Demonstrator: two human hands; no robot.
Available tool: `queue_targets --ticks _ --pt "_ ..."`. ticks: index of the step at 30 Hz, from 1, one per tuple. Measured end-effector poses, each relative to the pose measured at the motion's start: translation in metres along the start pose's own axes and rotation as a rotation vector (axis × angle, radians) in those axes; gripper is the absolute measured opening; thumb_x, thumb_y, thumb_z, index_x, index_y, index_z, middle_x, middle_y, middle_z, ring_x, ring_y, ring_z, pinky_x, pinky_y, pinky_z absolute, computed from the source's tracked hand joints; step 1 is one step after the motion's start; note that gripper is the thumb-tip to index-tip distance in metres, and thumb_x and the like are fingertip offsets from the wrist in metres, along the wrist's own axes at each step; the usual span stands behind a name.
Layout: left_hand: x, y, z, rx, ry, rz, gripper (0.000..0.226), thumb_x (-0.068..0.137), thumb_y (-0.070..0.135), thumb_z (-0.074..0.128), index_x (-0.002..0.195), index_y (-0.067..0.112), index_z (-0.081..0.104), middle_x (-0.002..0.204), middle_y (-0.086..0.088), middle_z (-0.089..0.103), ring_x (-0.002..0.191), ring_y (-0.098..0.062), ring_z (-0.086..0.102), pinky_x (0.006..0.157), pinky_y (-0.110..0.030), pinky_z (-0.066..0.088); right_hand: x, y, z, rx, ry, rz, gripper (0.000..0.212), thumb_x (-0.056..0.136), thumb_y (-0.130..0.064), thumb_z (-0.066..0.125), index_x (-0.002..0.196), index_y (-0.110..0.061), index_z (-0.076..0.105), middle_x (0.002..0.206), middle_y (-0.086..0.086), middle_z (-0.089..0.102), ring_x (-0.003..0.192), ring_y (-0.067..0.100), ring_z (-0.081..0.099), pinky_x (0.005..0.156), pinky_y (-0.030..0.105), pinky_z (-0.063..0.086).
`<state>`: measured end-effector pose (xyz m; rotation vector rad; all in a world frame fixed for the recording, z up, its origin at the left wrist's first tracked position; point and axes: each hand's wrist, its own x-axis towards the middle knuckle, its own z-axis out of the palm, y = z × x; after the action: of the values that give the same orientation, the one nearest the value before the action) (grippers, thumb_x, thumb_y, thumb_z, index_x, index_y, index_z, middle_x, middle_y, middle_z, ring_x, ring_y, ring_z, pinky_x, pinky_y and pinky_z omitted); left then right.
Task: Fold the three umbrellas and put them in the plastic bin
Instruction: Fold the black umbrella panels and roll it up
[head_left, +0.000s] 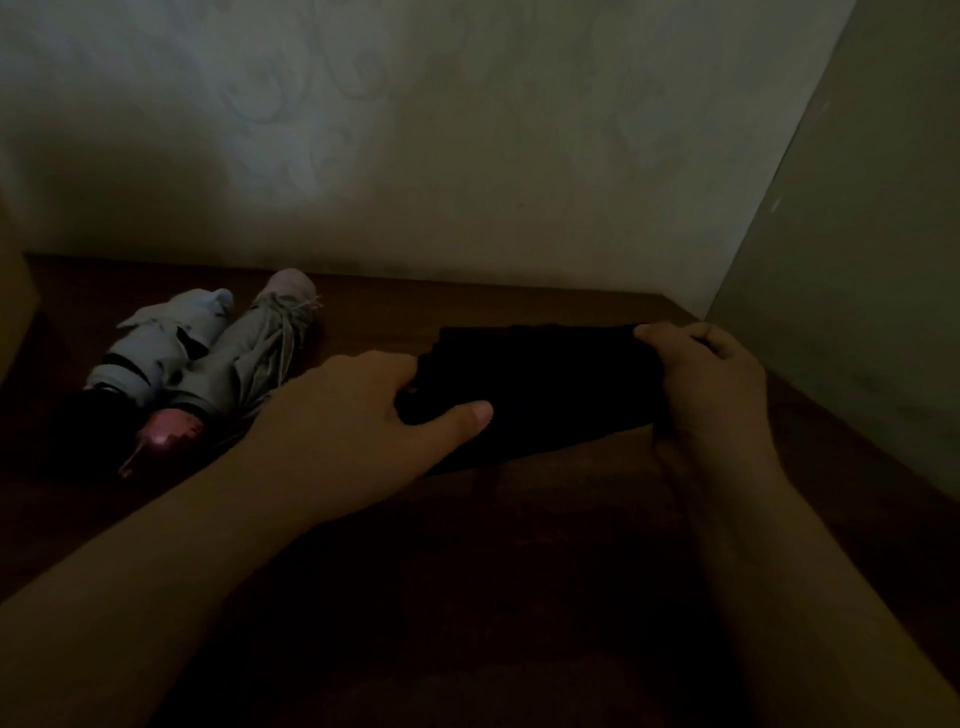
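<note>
The black umbrella (540, 384) lies on the counter (519, 545), my left hand (363, 421) and right hand (711, 384) gripping its ends, two folded umbrellas (208, 358) at ten o'clock.

The black umbrella (535, 384) is lost in darkness, its ends hidden by both hands.

You are looking down at a dark brown wooden surface (519, 545) whose grain barely shows in the dim light. It runs back to a pale wall (415, 156) with a faint swirling pattern. The wall is brightest in a soft patch at its lower left and fades toward the top corners. On your right a plain greenish panel (857, 234) stands upright, meeting the wall in a slanting edge. At your far left a tan edge (15, 291) juts in, too dark to identify.
</note>
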<state>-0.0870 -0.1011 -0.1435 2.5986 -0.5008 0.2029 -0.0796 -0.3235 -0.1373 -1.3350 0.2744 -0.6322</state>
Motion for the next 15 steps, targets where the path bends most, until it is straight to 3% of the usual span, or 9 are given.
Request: queue_targets --ticks 2,4,6,8,10,12,15 --pt "0.001 0.0 -0.007 -0.193 -0.179 -0.071 0.077 0.059 0.087 0.041 0.078 0.015 0.06 0.057 0.002 0.052 0.045 -0.014 0.05 0.051 -0.03 0.04 -0.004 0.0 0.003 0.021 -0.021 -0.03 0.033 0.082 -0.003 0.062 0.059 -0.015 0.041 0.058 0.001 0.044 0.051 0.014 0.047 0.047 0.023 0.037" --pt "-0.001 0.001 -0.012 -0.318 -0.317 -0.151 0.057 0.06 0.072 0.046 0.086 0.023 0.061 0.067 0.004 0.064 0.051 -0.016 0.063 0.054 -0.026 0.05 -0.009 -0.001 0.008 0.041 -0.056 -0.072 0.034 0.082 -0.001 0.06 0.06 -0.015 0.039 0.056 -0.001 0.041 0.05 0.012 0.043 0.046 0.021 0.034" --pt "-0.002 0.001 -0.012 -0.355 -0.367 -0.159 0.048 0.065 0.067 0.044 0.091 0.03 0.058 0.072 0.006 0.069 0.059 -0.017 0.068 0.056 -0.018 0.054 -0.012 -0.002 0.01 0.059 -0.078 -0.105 0.035 0.082 0.0 0.06 0.059 -0.015 0.039 0.053 -0.004 0.042 0.049 0.01 0.043 0.043 0.019 0.034" --pt "-0.003 0.003 -0.012 -0.369 -0.352 -0.169 0.043 0.067 0.066 0.042 0.084 0.03 0.055 0.063 0.01 0.068 0.055 -0.018 0.066 0.049 -0.013 0.05 -0.014 -0.002 0.01 0.067 -0.086 -0.127 0.036 0.083 -0.001 0.06 0.058 -0.016 0.039 0.049 -0.008 0.043 0.048 0.01 0.043 0.042 0.019 0.034" --pt "-0.005 0.003 -0.013 -0.373 -0.331 -0.2 0.051 0.064 0.069 0.041 0.083 0.024 0.054 0.065 0.0 0.067 0.052 -0.016 0.062 0.048 -0.016 0.048 -0.015 -0.001 0.009 0.084 -0.1 -0.145 0.035 0.083 -0.001 0.061 0.059 -0.016 0.039 0.048 -0.01 0.043 0.048 0.009 0.043 0.042 0.019 0.034" --pt "-0.005 0.003 -0.012 -0.364 -0.324 -0.226 0.067 0.06 0.074 0.039 0.091 0.017 0.055 0.079 -0.013 0.067 0.054 -0.015 0.06 0.051 -0.02 0.049 -0.014 -0.001 0.008 0.094 -0.103 -0.146 0.035 0.083 -0.001 0.06 0.059 -0.016 0.039 0.048 -0.011 0.044 0.047 0.006 0.045 0.042 0.019 0.034" --pt "-0.005 0.002 -0.01 -0.39 -0.308 -0.251 0.075 0.058 0.077 0.038 0.098 0.015 0.053 0.086 -0.012 0.064 0.058 -0.016 0.06 0.061 -0.03 0.052 -0.014 -0.002 0.007 0.132 -0.109 -0.144 0.036 0.083 -0.001 0.061 0.058 -0.017 0.04 0.049 -0.011 0.045 0.047 0.006 0.046 0.043 0.017 0.036"
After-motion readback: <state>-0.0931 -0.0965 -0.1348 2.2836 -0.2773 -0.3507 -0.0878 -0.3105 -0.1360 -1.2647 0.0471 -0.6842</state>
